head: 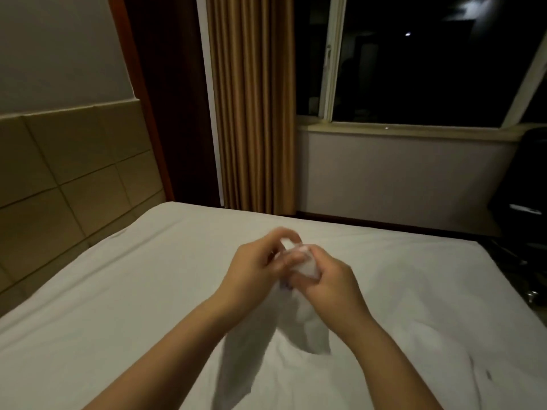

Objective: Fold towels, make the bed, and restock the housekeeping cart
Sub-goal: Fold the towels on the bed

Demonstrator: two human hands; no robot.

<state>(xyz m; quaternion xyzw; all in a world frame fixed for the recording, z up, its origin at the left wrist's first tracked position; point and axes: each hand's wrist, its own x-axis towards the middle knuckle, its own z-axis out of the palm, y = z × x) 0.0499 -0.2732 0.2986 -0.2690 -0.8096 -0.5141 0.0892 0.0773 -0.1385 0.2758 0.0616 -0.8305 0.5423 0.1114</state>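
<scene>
I see my left hand [254, 269] and right hand [330, 281] both pinching the bunched cloth [309, 321] above the bed [118, 291]; gripped so unevenly, its hanging tail may slip and crumple.

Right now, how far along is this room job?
Done: the sheet is on, wrinkled near the front. In hand: the left hand and right hand grip the top of a white cloth, probably a towel, hanging unfolded. Left: folding it; no pillows, cover or cart show here.
</scene>
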